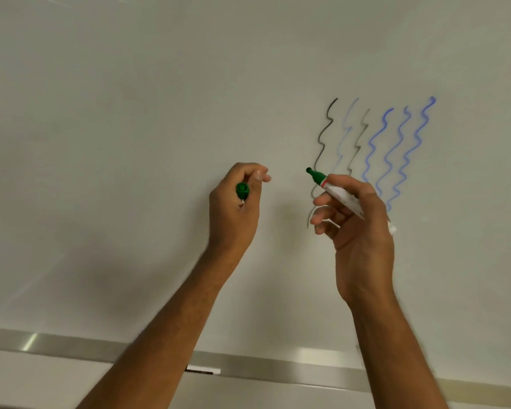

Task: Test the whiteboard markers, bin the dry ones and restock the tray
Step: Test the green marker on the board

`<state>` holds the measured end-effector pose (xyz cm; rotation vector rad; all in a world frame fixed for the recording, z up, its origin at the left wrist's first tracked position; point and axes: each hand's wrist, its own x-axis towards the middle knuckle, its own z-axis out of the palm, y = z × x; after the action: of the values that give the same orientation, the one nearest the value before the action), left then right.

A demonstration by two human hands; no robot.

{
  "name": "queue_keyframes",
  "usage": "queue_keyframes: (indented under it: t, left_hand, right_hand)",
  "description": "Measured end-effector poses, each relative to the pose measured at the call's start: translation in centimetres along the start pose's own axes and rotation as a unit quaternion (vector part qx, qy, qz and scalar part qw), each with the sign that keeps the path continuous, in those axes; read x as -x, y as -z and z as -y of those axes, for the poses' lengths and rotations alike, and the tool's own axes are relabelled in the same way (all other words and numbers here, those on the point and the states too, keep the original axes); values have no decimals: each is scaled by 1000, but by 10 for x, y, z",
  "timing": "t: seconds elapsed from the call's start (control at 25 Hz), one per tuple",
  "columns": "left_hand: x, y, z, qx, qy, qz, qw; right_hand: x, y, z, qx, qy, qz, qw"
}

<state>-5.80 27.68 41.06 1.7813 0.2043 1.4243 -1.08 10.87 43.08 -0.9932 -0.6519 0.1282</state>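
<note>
My right hand [357, 219] grips an uncapped green marker [334, 190] with a white barrel, its green tip pointing up-left close to the whiteboard [160, 113]. My left hand [233, 208] holds the green cap [242, 190] curled in its fingers, a little to the left of the marker tip. On the board above and behind my right hand run several wavy test lines [375, 143]: two dark ones, a very faint pale blue one and three strong blue ones. The lower ends of some lines are hidden by my right hand.
A metal tray rail [278, 367] runs along the bottom edge of the board. One marker [202, 371] lies on it, partly hidden behind my left forearm. The left and upper board surface is unmarked.
</note>
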Motion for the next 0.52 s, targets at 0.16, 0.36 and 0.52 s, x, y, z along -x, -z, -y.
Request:
queue_keyframes:
  t: [0.16,0.36,0.52]
  left_hand:
    - [-27,-9,18,-227,-232,-27,945]
    - [-41,-20,53,-359,-293,-32,885]
    - [-42,-22,70,-385,-311,-47,868]
  right_hand:
    - [-28,-15,7,160,124,-39,979]
    - [-49,-32,6,370,292,-62,880]
    - [-66,-41,-2,430,329,-108,834]
